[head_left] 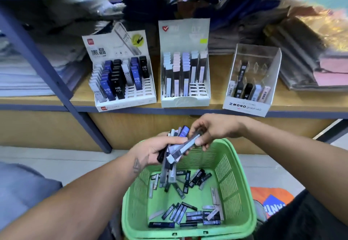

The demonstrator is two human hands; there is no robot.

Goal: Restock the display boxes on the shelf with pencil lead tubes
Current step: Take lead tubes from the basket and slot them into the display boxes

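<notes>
**Both hands on a bunch of lead tubes above the basket**

My left hand (pixel 150 150) grips a fanned bunch of lead tubes (pixel 174 149), fingers curled around it, tubes hanging down toward the basket. My right hand (pixel 211 129) pinches one grey-white tube (pixel 190 142) at the top of that bunch, fingers narrow around it, thumb underneath.

Green plastic basket (pixel 243 183) sits near me, right below the hands. Loose tubes (pixel 188 211) lie scattered over its floor: black, grey, blue, in no order.

Shelf (pixel 216 107) is far, behind the basket. Three display boxes stand on it:
- Left box (pixel 131 100): HB 0.5 tubes, blue, black and white; left rows full, near-right slots bare.
- Middle box (pixel 185 100): pastel-capped tubes; three left columns full to the front, two right columns stop short.
- Right box (pixel 244 107), clear walls, marked MONO graph MG: one row of tubes at the front, one black tube further back.

Stacked paper and folders fill the shelf behind and beside the boxes, blurred. Orange and blue printed thing (pixel 271 200) lies on the floor right of the basket.
</notes>
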